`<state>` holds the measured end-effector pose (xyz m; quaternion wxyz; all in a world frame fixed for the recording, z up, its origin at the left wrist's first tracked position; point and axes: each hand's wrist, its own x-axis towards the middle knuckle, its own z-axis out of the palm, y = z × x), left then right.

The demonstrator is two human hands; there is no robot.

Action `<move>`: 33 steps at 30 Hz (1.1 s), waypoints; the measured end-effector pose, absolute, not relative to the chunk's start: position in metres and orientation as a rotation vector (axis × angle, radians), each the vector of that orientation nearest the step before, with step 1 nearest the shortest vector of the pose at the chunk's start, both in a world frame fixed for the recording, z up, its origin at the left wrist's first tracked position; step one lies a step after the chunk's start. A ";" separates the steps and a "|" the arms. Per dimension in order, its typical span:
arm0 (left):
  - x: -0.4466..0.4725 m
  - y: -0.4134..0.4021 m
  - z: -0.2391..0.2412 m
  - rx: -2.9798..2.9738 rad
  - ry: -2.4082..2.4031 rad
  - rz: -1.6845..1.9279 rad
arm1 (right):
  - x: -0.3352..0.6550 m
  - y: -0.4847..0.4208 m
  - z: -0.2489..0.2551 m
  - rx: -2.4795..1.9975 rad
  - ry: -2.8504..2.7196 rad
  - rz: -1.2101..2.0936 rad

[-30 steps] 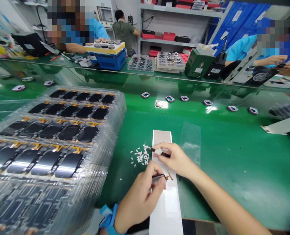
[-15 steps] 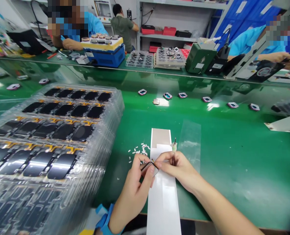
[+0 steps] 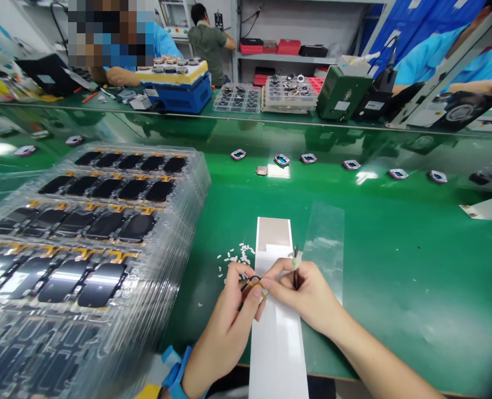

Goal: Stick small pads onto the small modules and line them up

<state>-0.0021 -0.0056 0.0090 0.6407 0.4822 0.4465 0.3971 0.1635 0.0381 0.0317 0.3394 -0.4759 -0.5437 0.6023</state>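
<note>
My left hand is closed around a small watch display, a dark-rimmed piece with an orange flex cable showing on it. The thumb and index finger of my right hand pinch at the display's right edge; whether they grip the cable or a film there is hidden. Dark tweezers stand upright, tucked in my right hand's curled fingers, with a whitish wrap near the top. Both hands are above a long white adhesive strip sheet. Small white bits lie scattered left of the sheet.
Stacked clear trays of dark displays fill the left. A clear film lies right of the sheet. Several watch frames and a small metallic square line the bench's back. Co-workers sit beyond, near a blue machine.
The display has turned in my left hand: its plain grey face showed before, and orange cable shows now. My right hand and the tweezers have shifted slightly. The view has moved a little.
</note>
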 end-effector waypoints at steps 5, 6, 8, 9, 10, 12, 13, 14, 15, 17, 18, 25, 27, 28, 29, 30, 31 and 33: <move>-0.001 -0.006 0.005 1.121 1.000 0.948 | 0.164 0.037 0.032 -1.241 -1.422 1.559; -0.001 -0.005 0.005 1.125 0.994 0.952 | 0.163 0.037 0.032 -1.245 -1.422 1.556; 0.000 -0.004 0.005 1.133 0.988 0.951 | 0.162 0.036 0.031 -1.256 -1.426 1.549; 0.000 -0.004 0.005 1.140 0.989 0.948 | 0.162 0.036 0.031 -1.261 -1.430 1.546; 0.000 -0.003 0.005 1.146 0.991 0.946 | 0.161 0.036 0.031 -1.261 -1.438 1.546; 0.000 -0.002 0.005 1.155 0.998 0.950 | 0.162 0.038 0.031 -1.235 -1.451 1.543; 0.000 -0.002 0.006 1.158 1.006 0.951 | 0.164 0.039 0.032 -1.220 -1.444 1.534; 0.000 -0.001 0.007 1.166 1.019 0.950 | 0.167 0.041 0.032 -1.213 -1.428 1.508; 0.000 -0.001 0.008 1.183 1.041 0.949 | 0.171 0.043 0.033 -1.217 -1.403 1.459; 0.001 0.000 0.014 1.272 1.118 0.930 | 0.182 0.050 0.034 -1.270 -1.343 1.289; 0.002 0.001 0.017 1.350 1.160 0.902 | 0.188 0.054 0.034 -1.307 -1.324 1.184; 0.026 0.012 0.029 2.070 1.249 0.627 | 0.202 0.073 0.017 -1.315 -1.224 1.140; 0.031 0.013 0.027 2.168 1.281 0.552 | 0.194 0.074 0.009 -1.293 -1.222 1.172; 0.032 0.012 0.024 2.202 1.290 0.525 | 0.190 0.073 0.005 -1.287 -1.220 1.185; 0.033 0.012 0.022 2.229 1.292 0.504 | 0.186 0.073 0.002 -1.283 -1.216 1.197; 0.033 0.011 0.020 2.252 1.288 0.490 | 0.182 0.072 0.000 -1.281 -1.211 1.203; 0.033 0.011 0.018 2.271 1.283 0.485 | 0.179 0.072 -0.002 -1.281 -1.205 1.207; 0.033 0.009 0.014 2.297 1.273 0.488 | 0.175 0.071 -0.004 -1.275 -1.189 1.211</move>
